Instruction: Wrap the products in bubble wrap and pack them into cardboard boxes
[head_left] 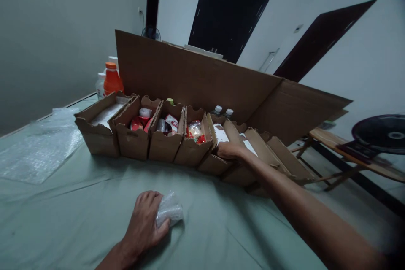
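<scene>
Bunched bubble wrap [170, 209] rests on the green cloth, and my left hand [146, 215] is closed around it; whether anything is inside the wrap I cannot tell. My right hand [228, 150] reaches into a cardboard box [214, 164] right of the middle of the row, its fingers hidden behind the front wall. Inside that box a white item [220, 133] shows just beyond the hand. To its left, another box [192, 152] holds red and clear packets [196, 130].
More cardboard boxes [131, 145] stand side by side, backed by a tall cardboard panel [190, 74]. A flat bubble wrap sheet [41, 147] lies at left, near an orange bottle [112, 80]. On the right, a black fan [379, 135] sits on a wooden stand [335, 143].
</scene>
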Demonstrator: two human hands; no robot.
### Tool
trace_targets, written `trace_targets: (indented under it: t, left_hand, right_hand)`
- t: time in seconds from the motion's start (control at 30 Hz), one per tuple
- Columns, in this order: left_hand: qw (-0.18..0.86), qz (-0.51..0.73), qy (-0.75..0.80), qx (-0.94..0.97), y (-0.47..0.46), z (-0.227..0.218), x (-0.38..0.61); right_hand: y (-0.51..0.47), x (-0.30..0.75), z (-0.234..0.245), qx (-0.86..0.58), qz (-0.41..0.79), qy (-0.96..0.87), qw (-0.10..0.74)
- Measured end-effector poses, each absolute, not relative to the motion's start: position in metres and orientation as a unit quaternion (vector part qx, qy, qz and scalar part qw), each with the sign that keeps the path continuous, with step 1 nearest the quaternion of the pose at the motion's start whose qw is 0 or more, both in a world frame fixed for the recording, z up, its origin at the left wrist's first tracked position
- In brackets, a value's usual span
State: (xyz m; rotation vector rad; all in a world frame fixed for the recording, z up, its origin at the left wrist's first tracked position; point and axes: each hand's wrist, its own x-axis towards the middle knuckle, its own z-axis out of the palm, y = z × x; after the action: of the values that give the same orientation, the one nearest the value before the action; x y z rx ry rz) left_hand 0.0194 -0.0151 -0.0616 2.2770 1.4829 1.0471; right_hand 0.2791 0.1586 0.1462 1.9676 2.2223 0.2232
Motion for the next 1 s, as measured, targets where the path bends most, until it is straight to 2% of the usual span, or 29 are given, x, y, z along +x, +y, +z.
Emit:
trace_targets:
  t: [0.1,0.17,0.23,0.3,0.33,0.43,0.5,0.53,0.6,0.67,0.77,0.87,1.0]
  left_hand:
    - [0.124,0.372,0.503,0.770,-0.014,-0.060,0.019]
    - [0.116,0.404,0.481,0.770,-0.018,-0.054,0.017]
    - [0.113,0.439,0.462,0.762,-0.027,-0.041,0.015]
    - [0.117,0.465,0.438,0.760,-0.041,-0.023,0.015]
    - [0.118,0.472,0.421,0.766,-0.047,-0.013,0.015]
    - [0.138,0.451,0.362,0.804,-0.054,0.010,0.010]
    - [0.196,0.407,0.378,0.808,-0.048,0.013,0.001]
    - [0.227,0.382,0.404,0.800,-0.042,0.009,-0.005]
    - [0.257,0.348,0.466,0.772,-0.030,-0.007,-0.017]
    - [0.235,0.338,0.503,0.760,-0.019,-0.030,-0.026]
    - [0.172,0.338,0.529,0.759,-0.011,-0.060,-0.029]
    - [0.131,0.326,0.547,0.760,-0.010,-0.070,-0.025]
    - [0.165,0.308,0.535,0.769,-0.008,-0.053,-0.023]
  right_hand:
    - [0.140,0.275,0.174,0.693,0.081,0.704,0.133]
    - [0.116,0.273,0.201,0.708,0.119,0.685,0.127]
    - [0.081,0.267,0.221,0.707,0.173,0.681,0.081]
    - [0.039,0.254,0.226,0.662,0.189,0.725,-0.009]
    - [0.020,0.244,0.223,0.613,0.153,0.773,-0.055]
    - [-0.016,0.216,0.200,0.431,-0.076,0.888,-0.140]
    - [-0.006,0.209,0.190,0.403,-0.180,0.884,-0.154]
    - [0.009,0.209,0.189,0.427,-0.181,0.873,-0.151]
    - [0.055,0.215,0.192,0.506,-0.096,0.852,-0.099]
    - [0.108,0.222,0.196,0.566,0.041,0.822,0.036]
    - [0.171,0.219,0.189,0.558,0.056,0.815,0.147]
    - [0.199,0.201,0.167,0.534,0.039,0.817,0.214]
    - [0.202,0.181,0.145,0.525,0.057,0.813,0.245]
